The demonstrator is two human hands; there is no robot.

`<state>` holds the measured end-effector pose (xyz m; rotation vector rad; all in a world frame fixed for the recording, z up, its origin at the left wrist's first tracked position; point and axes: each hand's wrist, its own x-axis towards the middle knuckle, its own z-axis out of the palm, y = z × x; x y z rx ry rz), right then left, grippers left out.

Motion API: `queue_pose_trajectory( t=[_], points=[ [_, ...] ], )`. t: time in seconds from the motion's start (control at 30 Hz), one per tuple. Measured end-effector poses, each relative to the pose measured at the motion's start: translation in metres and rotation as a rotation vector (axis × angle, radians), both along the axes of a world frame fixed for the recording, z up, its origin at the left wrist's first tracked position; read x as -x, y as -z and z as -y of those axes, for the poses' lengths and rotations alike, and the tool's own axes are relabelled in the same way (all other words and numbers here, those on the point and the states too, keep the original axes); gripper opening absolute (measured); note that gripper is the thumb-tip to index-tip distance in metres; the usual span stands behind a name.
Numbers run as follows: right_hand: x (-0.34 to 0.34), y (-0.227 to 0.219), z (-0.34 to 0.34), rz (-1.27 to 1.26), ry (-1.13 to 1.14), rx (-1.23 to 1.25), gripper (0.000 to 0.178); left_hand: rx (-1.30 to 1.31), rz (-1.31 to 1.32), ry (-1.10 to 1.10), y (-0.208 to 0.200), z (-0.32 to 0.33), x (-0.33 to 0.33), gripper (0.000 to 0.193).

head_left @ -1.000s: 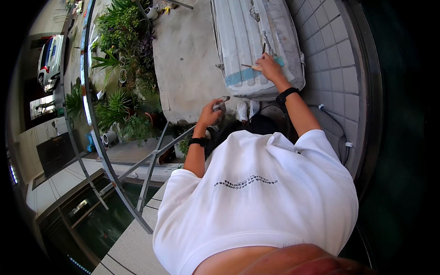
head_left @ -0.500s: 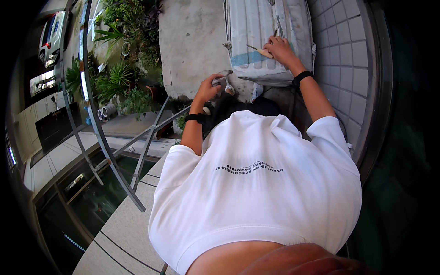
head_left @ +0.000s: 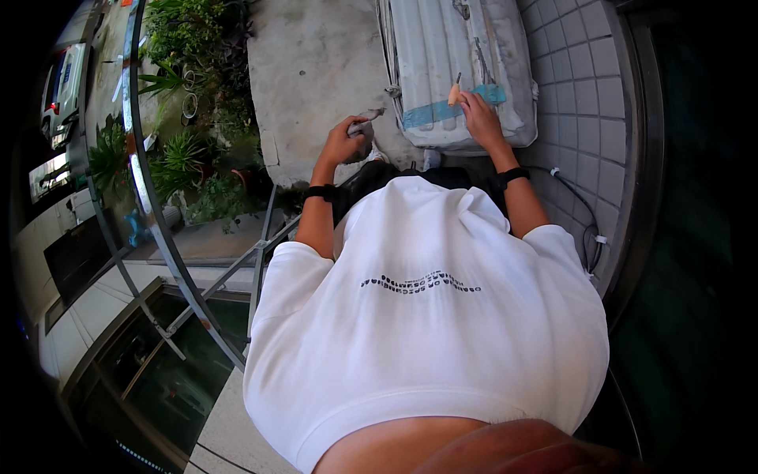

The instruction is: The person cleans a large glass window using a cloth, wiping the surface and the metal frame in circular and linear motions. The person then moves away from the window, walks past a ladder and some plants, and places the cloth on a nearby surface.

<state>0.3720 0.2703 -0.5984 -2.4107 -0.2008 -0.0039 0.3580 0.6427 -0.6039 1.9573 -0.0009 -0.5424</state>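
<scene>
My right hand (head_left: 482,126) grips a short tool (head_left: 454,96) by its pale wooden handle, a thin dark metal shaft pointing away from me. It is over the near end of a white-wrapped, ribbed box (head_left: 430,63), beside a strip of blue tape (head_left: 430,112). To the left, my left hand (head_left: 343,144) is closed around a grey, irregular piece (head_left: 368,117) whose narrow end sticks out to the right. What that piece is cannot be made out. Below it, part of a white shoe (head_left: 377,154) shows on the ground.
A grey tiled wall (head_left: 584,87) runs along the right, with a black cable (head_left: 580,197) near its foot. Metal railing bars (head_left: 146,158) stand at the left, in front of green potted plants (head_left: 181,150). Bare concrete (head_left: 312,63) lies ahead.
My right hand has drawn back toward me, lifting the wooden-handled tool, which now points away instead of left. My left hand has shifted slightly, showing more of the grey piece.
</scene>
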Motion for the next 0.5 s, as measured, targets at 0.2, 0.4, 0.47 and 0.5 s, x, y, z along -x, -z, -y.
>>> queue_pose_trajectory(
  t=[0.2,0.4,0.47,0.5],
  points=[
    [-0.001,0.017,-0.011,0.018,-0.017,0.059,0.027,0.008,-0.021,0.003,0.002,-0.024,-0.012,0.043],
    [-0.005,0.032,-0.005,0.033,0.021,0.217,0.026,0.054,-0.104,-0.042,0.010,-0.049,-0.007,0.042],
    [-0.012,0.033,-0.005,0.019,0.044,0.250,0.027,0.024,-0.106,-0.048,0.012,-0.056,-0.005,0.042],
    [-0.017,0.030,-0.006,0.001,0.055,0.282,0.027,0.040,-0.100,-0.043,0.014,-0.060,-0.006,0.042]
  ],
)
